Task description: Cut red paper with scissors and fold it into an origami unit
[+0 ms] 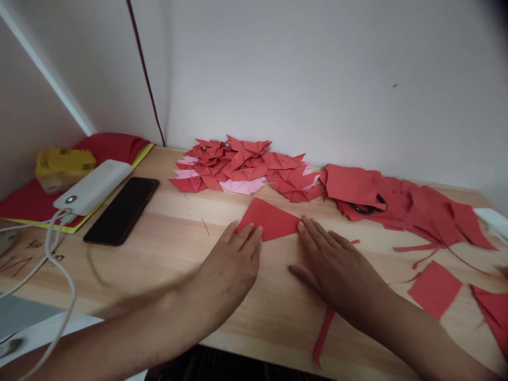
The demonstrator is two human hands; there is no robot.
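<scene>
A red paper triangle (270, 218) lies flat on the wooden table (166, 233) in front of me. My left hand (228, 270) rests palm down with its fingertips on the triangle's left corner. My right hand (333, 267) lies flat beside it, fingertips touching the triangle's right corner. Neither hand grips anything. Behind the triangle sits a heap of folded red and pink paper pieces (244, 169).
Cut red sheets (400, 203) cover black scissors (367, 207) at the right, with a red square (434, 288) and paper strips (323, 336) nearer me. At the left are a black phone (123, 210), a white power bank (93, 185) with cables, and a yellow pack (63, 166).
</scene>
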